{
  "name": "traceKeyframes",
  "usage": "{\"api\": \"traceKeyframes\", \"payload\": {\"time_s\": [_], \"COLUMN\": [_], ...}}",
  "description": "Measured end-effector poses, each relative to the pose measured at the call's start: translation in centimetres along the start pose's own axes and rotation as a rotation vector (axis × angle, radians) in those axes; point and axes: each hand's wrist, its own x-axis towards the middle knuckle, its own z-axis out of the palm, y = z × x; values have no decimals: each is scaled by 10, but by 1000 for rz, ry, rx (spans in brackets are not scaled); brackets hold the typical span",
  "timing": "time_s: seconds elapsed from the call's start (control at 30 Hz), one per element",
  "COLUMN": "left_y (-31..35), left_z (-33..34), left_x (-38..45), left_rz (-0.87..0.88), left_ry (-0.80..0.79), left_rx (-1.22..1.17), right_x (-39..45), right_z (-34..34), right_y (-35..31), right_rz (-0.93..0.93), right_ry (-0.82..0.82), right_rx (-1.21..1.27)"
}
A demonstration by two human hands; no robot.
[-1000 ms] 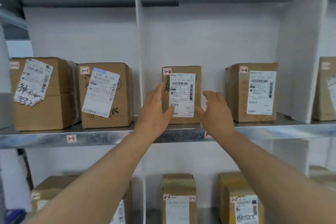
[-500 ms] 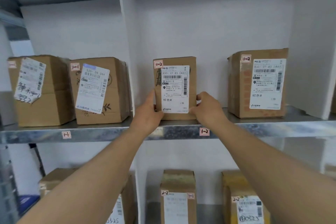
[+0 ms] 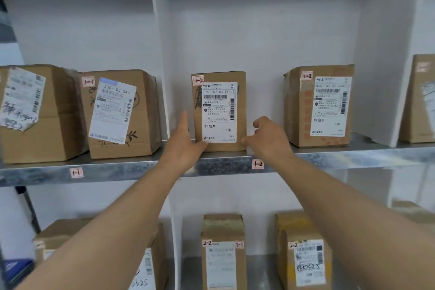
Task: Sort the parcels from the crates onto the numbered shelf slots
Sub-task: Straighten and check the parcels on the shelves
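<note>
A narrow brown parcel (image 3: 219, 110) with a white shipping label and a "1-2" tag stands upright on the metal shelf (image 3: 141, 168), just right of the white divider (image 3: 160, 54). The slot label "1-2" (image 3: 257, 164) is on the shelf edge below it. My left hand (image 3: 183, 148) lies against the parcel's lower left side with its fingers straight up and its thumb on the front bottom edge. At the lower right corner is my right hand (image 3: 268, 139), fingers loosely curled a little off the side, with the thumb tip touching the corner.
A second "1-2" parcel (image 3: 320, 106) stands further right in the same slot. Two larger parcels (image 3: 117, 113) (image 3: 35, 113) fill the slot labelled "1-1" (image 3: 76, 172) on the left. The lower shelf holds parcels tagged "2-2" (image 3: 223, 252) (image 3: 303, 254).
Both hands reached to the parcel and took its lower sides. Now the left fingers have straightened and the right hand has eased off the side. The parcel stays on the shelf.
</note>
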Motion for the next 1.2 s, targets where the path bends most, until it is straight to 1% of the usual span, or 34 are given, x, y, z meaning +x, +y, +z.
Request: {"api": "traceKeyframes", "payload": {"time_s": [0.07, 0.13, 0.2, 0.37, 0.47, 0.53, 0.67, 0.77, 0.9, 1.07, 1.2], "left_y": [-2, 1, 9, 42, 66, 84, 114, 131, 145, 156, 156], "left_z": [-1, 2, 9, 37, 60, 79, 123, 151, 174, 185, 186], "left_x": [-6, -16, -26, -35, -37, -36, -23, -13, -7, -15, -20], "left_rz": [58, 196, 315, 355, 393, 358, 218, 118, 2, -40, -47], "left_ry": [88, 181, 218, 138, 112, 85, 16, -11, -24, -44, -53], "left_rx": [-16, -25, -45, -57, -28, -34, -67, 16, 60, 43, 43], "right_x": [-6, -10, -14, -15, -9, -3, 15, 27, 38, 36, 34], "right_z": [-8, -17, -28, -67, -94, -111, -137, -149, -151, -145, -145], "right_y": [5, 13, 21, 51, 78, 99, 137, 152, 160, 166, 166], "right_rz": [-12, -41, -61, -46, -45, -34, -25, -44, -94, -106, -104], "right_ry": [67, 146, 212, 312, 346, 332, 291, 181, 51, -3, 11], "right_rx": [-22, -37, -43, -97, -83, -81, -105, -76, -66, -38, -21]}}
